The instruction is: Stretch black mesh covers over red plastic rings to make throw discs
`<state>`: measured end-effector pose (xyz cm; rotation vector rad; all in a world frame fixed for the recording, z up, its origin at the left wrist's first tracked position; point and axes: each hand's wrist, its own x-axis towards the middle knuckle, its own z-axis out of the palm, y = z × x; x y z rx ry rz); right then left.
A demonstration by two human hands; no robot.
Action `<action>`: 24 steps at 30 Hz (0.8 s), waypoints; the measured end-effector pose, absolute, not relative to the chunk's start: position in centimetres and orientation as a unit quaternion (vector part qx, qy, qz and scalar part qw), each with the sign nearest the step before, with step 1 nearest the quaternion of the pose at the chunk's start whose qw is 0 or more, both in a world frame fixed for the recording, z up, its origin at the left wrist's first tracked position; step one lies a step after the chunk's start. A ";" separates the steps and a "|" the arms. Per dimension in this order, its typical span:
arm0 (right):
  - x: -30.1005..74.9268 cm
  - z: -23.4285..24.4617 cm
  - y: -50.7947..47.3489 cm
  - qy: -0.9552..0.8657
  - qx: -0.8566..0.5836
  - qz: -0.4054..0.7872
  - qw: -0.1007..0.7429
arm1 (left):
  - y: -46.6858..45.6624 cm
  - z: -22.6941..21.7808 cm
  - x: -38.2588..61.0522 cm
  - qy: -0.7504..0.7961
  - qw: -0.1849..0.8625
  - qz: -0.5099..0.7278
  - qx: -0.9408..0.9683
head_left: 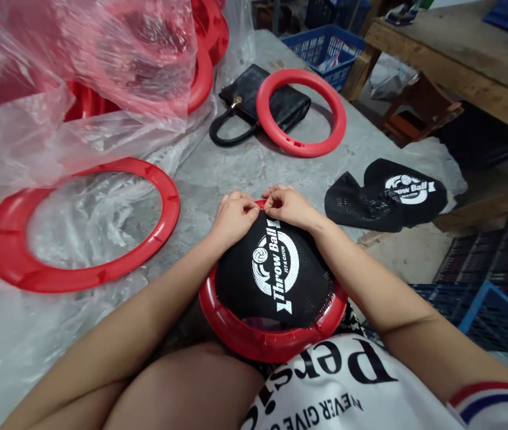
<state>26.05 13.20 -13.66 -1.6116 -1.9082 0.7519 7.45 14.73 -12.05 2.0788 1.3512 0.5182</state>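
Note:
In my lap lies a red plastic ring point(276, 345), its far edge against the grey table. Black mesh fabric point(236, 280) printed "Throw Ball" in white covers most of the ring's opening, with a gap at the near side. At the far rim my left hand point(238, 216) pinches the fabric's edge against the ring. Right beside it my right hand point(287, 206) also pinches the edge, thumb and fingers together. The fingertips nearly meet and hide how the fabric sits on the rim there.
Another red ring point(171, 206) lies at left, partly on clear plastic. Red rings point(200, 89) fill a plastic bag point(12, 125). A ring point(338, 116) rests on a black handbag point(247, 89). More printed mesh point(370, 206) lies at right. A blue crate point(347, 45) stands behind.

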 end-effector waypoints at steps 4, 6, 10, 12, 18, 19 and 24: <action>26.2 -13.4 13.1 -0.706 -0.588 0.293 0.266 | 14.6 -11.8 7.5 0.510 0.306 0.194 0.780; 26.2 -13.4 13.1 -0.706 -0.580 0.301 0.272 | 14.6 -11.8 7.5 0.512 0.311 0.198 0.776; 26.3 -13.5 13.1 -0.700 -0.571 0.314 0.293 | 14.6 -12.0 7.4 0.512 0.316 0.215 0.769; 26.3 -13.5 13.1 -0.693 -0.576 0.317 0.296 | 14.6 -12.1 7.4 0.511 0.316 0.218 0.769; 26.2 -13.6 13.0 -0.685 -0.593 0.308 0.290 | 14.9 -12.5 7.5 0.514 0.309 0.216 0.770; 26.2 -13.6 13.0 -0.686 -0.594 0.305 0.288 | 14.9 -12.5 7.5 0.514 0.307 0.216 0.771; 26.1 -13.4 13.0 -0.696 -0.596 0.292 0.274 | 14.9 -12.5 7.5 0.513 0.302 0.209 0.776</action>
